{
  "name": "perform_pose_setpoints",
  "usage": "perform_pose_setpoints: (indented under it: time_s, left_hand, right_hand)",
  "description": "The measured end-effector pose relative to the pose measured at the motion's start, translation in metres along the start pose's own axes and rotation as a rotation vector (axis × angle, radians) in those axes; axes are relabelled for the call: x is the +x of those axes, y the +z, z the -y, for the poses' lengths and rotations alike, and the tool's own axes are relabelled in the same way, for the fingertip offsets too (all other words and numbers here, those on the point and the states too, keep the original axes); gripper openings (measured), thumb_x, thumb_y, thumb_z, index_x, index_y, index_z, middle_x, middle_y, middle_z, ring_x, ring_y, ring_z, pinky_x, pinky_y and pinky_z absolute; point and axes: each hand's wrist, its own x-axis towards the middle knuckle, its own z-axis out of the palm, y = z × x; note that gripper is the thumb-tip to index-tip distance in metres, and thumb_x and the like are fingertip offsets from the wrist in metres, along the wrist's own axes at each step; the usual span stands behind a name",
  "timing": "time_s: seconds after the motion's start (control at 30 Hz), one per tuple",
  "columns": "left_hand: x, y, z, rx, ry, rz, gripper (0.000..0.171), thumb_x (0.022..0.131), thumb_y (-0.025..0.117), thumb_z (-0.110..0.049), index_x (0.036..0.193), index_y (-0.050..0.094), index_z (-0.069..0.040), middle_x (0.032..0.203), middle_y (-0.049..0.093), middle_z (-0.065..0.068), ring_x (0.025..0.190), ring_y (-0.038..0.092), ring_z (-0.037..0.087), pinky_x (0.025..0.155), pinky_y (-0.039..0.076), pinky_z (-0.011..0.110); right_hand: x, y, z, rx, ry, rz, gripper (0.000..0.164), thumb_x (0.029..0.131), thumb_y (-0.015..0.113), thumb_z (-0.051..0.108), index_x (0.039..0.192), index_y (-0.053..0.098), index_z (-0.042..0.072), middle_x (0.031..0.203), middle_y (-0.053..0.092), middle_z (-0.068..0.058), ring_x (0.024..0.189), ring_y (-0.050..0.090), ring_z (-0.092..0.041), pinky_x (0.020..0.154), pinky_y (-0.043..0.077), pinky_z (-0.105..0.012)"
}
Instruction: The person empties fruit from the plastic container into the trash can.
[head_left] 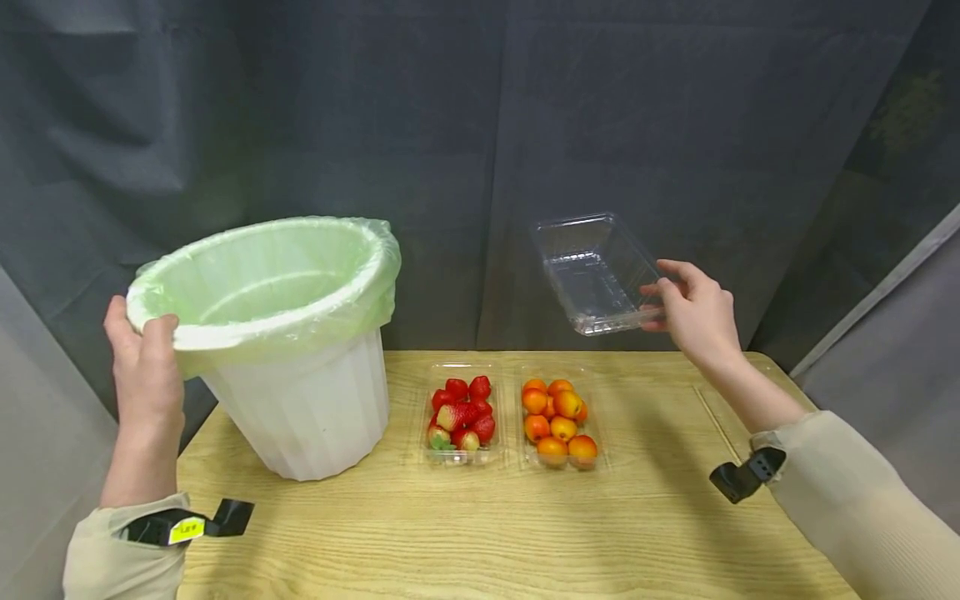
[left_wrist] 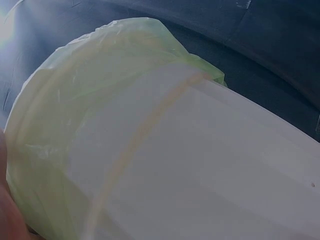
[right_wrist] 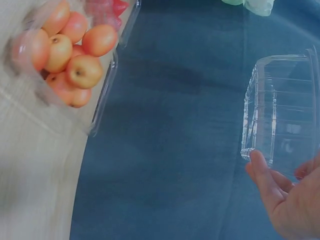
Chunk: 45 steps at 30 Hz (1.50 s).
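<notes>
Head view shows the left hand (head_left: 146,379) gripping the rim of a white bin (head_left: 315,408) with a green bag (head_left: 300,346) over its top. The bin tilts above the left side of the worktop (head_left: 465,533); I cannot tell whether its base touches. The right hand (head_left: 693,308) pinches one end of an empty clear box (head_left: 592,279), held up over the back edge. Near that edge's middle, strawberries (head_left: 456,415) and orange fruit (head_left: 564,429) sit in separate clear trays (right_wrist: 104,97), side by side.
</notes>
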Motion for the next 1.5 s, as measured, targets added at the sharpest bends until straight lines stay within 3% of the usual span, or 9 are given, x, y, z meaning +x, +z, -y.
perform_pose_setpoints:
  time_s: [0.2, 0.67, 0.97, 1.13, 1.2, 1.4, 1.5]
  left_hand:
    - [0.000, 0.000, 0.000, 0.008, 0.004, 0.001, 0.065, 0.090, 0.036, -0.025, 0.146, 0.004, -0.027, 0.152, 0.011, -0.003, 0.130, 0.017, 0.006, 0.108, 0.006, 0.025]
    - [0.000, 0.000, 0.000, 0.008, 0.002, 0.005, 0.065, 0.089, 0.036, -0.025, 0.146, 0.003, -0.027, 0.152, 0.011, -0.003, 0.130, 0.016, 0.006, 0.107, 0.006, 0.023]
    - [0.000, 0.000, 0.000, 0.005, -0.010, 0.013, 0.066, 0.090, 0.036, -0.025, 0.146, 0.002, -0.027, 0.152, 0.009, -0.003, 0.131, 0.015, 0.006, 0.108, 0.004, 0.024]
    - [0.000, 0.000, 0.001, 0.000, -0.003, 0.012, 0.066, 0.089, 0.036, -0.025, 0.146, 0.002, -0.026, 0.152, 0.009, -0.002, 0.130, 0.016, 0.006, 0.108, 0.005, 0.024]
    - [0.000, 0.000, 0.001, 0.006, -0.001, 0.009, 0.066, 0.089, 0.036, -0.025, 0.146, 0.003, -0.026, 0.152, 0.010, -0.002, 0.129, 0.017, 0.006, 0.107, 0.006, 0.024]
    - [0.001, -0.001, 0.002, 0.024, 0.001, 0.008, 0.065, 0.090, 0.036, -0.027, 0.146, 0.003, -0.027, 0.152, 0.012, -0.002, 0.129, 0.018, 0.007, 0.108, 0.006, 0.025]
    - [0.002, -0.002, 0.003, 0.032, 0.000, 0.013, 0.065, 0.090, 0.036, -0.028, 0.146, 0.003, -0.029, 0.152, 0.012, -0.002, 0.129, 0.018, 0.008, 0.108, 0.006, 0.027]
  right_hand:
    - [-0.005, -0.004, -0.012, -0.039, 0.027, 0.003, 0.046, 0.098, 0.032, 0.027, 0.140, 0.033, 0.006, 0.116, 0.059, -0.022, 0.071, 0.066, -0.008, 0.056, 0.051, -0.021]
    - [-0.023, -0.010, -0.052, -0.027, 0.085, 0.022, 0.047, 0.099, 0.029, 0.022, 0.140, 0.029, 0.000, 0.115, 0.056, -0.029, 0.062, 0.060, 0.005, 0.055, 0.051, -0.021]
    - [-0.037, -0.014, -0.082, 0.037, 0.137, 0.100, 0.050, 0.098, 0.023, 0.020, 0.141, 0.020, -0.006, 0.118, 0.049, -0.034, 0.073, 0.057, 0.006, 0.060, 0.053, -0.026]
    - [-0.044, -0.015, -0.097, 0.028, 0.163, 0.110, 0.049, 0.097, 0.024, 0.016, 0.139, 0.021, -0.010, 0.117, 0.049, -0.036, 0.068, 0.057, 0.008, 0.058, 0.053, -0.028]
    - [-0.047, -0.016, -0.102, 0.025, 0.171, 0.115, 0.049, 0.096, 0.025, 0.015, 0.138, 0.020, -0.011, 0.117, 0.048, -0.037, 0.070, 0.059, 0.003, 0.058, 0.053, -0.028]
    - [-0.055, -0.013, -0.118, 0.003, 0.222, 0.146, 0.051, 0.097, 0.024, 0.016, 0.139, 0.017, -0.012, 0.119, 0.046, -0.037, 0.089, 0.063, -0.029, 0.060, 0.053, -0.028]
    - [-0.061, -0.011, -0.125, -0.029, 0.230, 0.138, 0.050, 0.096, 0.025, 0.015, 0.138, 0.020, -0.012, 0.118, 0.048, -0.037, 0.090, 0.062, -0.034, 0.059, 0.053, -0.028]
